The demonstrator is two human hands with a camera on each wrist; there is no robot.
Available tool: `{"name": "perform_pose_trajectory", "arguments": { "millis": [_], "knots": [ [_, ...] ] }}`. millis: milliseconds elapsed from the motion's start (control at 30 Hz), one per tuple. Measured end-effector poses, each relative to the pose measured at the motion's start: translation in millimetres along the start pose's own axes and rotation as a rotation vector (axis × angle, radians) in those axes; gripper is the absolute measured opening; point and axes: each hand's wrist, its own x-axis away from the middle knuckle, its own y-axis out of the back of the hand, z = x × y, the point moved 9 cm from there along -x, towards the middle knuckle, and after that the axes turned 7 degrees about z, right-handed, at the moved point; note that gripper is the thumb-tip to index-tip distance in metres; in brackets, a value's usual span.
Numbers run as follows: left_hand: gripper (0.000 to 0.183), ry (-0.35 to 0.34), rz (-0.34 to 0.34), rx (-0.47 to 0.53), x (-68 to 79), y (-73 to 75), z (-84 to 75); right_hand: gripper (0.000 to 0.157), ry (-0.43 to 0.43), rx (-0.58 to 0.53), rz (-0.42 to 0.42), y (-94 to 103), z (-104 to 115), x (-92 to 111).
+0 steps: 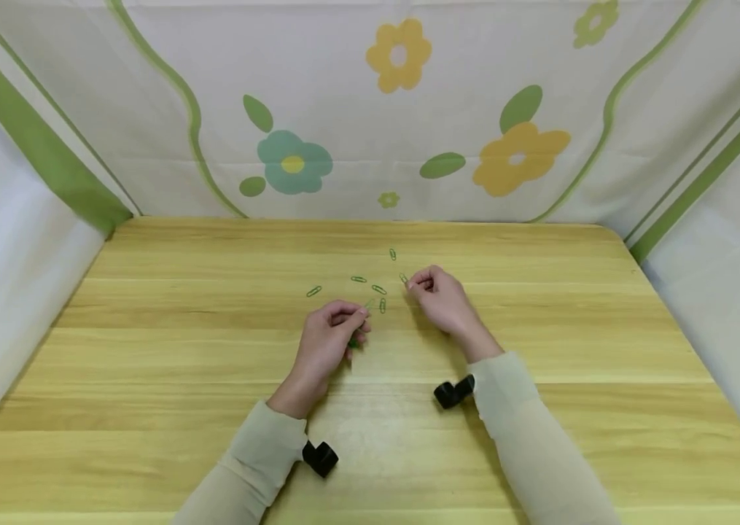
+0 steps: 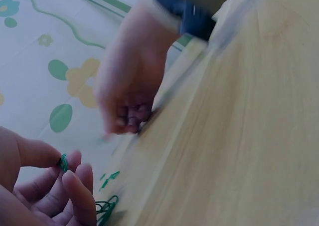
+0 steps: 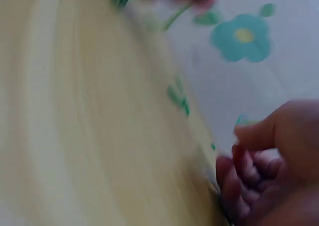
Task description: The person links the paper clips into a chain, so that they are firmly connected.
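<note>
My left hand (image 1: 330, 339) pinches a green paper clip (image 2: 63, 162) between thumb and fingertip, over the middle of the wooden table. More green paper clips (image 2: 105, 206) show bunched just below the fingers of that hand, partly hidden by them. To the right and a little farther back, my right hand (image 1: 442, 299) pinches another green paper clip (image 1: 403, 278), which sticks out past the thumb and forefinger. In the right wrist view this paper clip (image 3: 241, 120) shows at the fingertips, blurred.
Several loose green paper clips lie on the table (image 1: 146, 379) ahead of and between the hands, one paper clip (image 1: 313, 291) to the left and another paper clip (image 1: 392, 254) farthest back. A flowered cloth (image 1: 343, 95) hangs along the back edge, with white cloth at both sides.
</note>
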Motion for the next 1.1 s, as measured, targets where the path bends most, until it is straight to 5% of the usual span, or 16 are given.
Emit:
{"name": "perform_pose_trajectory", "arguments": {
  "millis": [133,233,533,1100],
  "knots": [
    [0.019,-0.009,-0.04,0.005,-1.1,3.6,-2.4,0.015,0.096,-0.403,0.103,-21.3,3.3,15.5],
    [0.018,-0.013,-0.049,0.014,-2.1,3.7,-3.3,0.011,0.146,-0.514,0.125,-29.2,4.8,18.9],
    [0.015,-0.03,-0.052,0.016,-2.4,2.1,-5.0,0.013,0.212,-0.619,0.083,-27.7,2.4,17.9],
    [0.019,-0.013,-0.04,0.016,0.0,-0.2,3.8,0.015,0.251,-0.654,0.084,-34.9,2.0,23.1]
  ]
}}
